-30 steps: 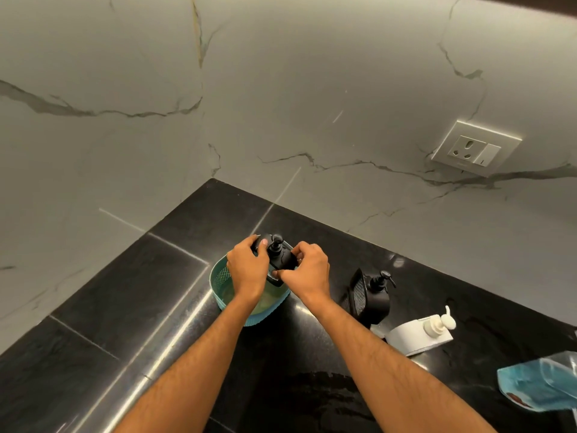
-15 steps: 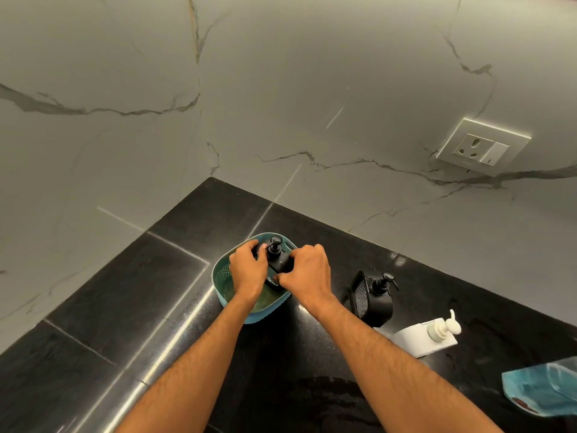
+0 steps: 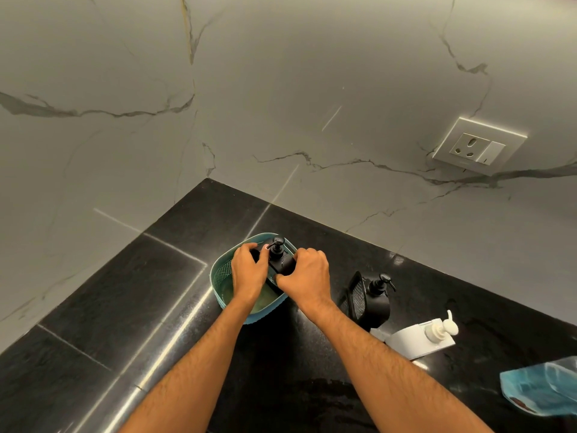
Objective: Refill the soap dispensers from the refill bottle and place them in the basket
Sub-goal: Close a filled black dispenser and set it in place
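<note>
Dispenser [image 3: 278, 259]: black pump bottle, upright inside teal basket [image 3: 222, 271].
Left hand [image 3: 248, 271]: clasping its side.
Right hand [image 3: 307, 276]: clasping opposite side.

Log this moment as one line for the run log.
step: placing black dispenser in teal basket | left hand: gripping it | right hand: gripping it | waiting on counter: second black dispenser, white dispenser

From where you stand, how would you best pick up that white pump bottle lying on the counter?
Likely by its flat white body, from above, fingers across its width. The white dispenser lies on its side, pump head sticking out right, a poor handle.
</note>
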The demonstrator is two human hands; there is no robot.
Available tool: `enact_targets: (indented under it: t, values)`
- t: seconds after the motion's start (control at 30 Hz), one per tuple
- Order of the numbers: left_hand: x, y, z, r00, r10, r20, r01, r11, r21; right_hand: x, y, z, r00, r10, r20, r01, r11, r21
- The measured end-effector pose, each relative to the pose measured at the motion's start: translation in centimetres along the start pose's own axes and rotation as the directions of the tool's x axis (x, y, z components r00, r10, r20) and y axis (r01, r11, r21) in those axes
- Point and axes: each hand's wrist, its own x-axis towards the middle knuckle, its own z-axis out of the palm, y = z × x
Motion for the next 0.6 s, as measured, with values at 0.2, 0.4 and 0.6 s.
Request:
enact_targets:
  t: [0.2, 0.4, 0.6]
  values:
    - [-0.1, 0.3, -0.2, 0.999, 0.003, 0.034, -0.003, 1.0, -0.015, -0.5, 0.6, 0.4, 1.0, -0.018, -0.008, 0.018, 1.0, 0.007]
    - [-0.3, 0.7, -0.4, 0.999, 0.012, 0.049, -0.012, 1.0, -0.006, -0.9, 0.9, 0.4, 0.999, -0.038, 0.01, 0.038, 0.999, -0.002]
    - [-0.6, 1.3, -0.5, 0.997, 0.021, 0.076, -0.02, 1.0, -0.016, -1.2, 1.5, -0.5, 0.998, -0.064, 0.008, 0.063, 0.997, 0.036]
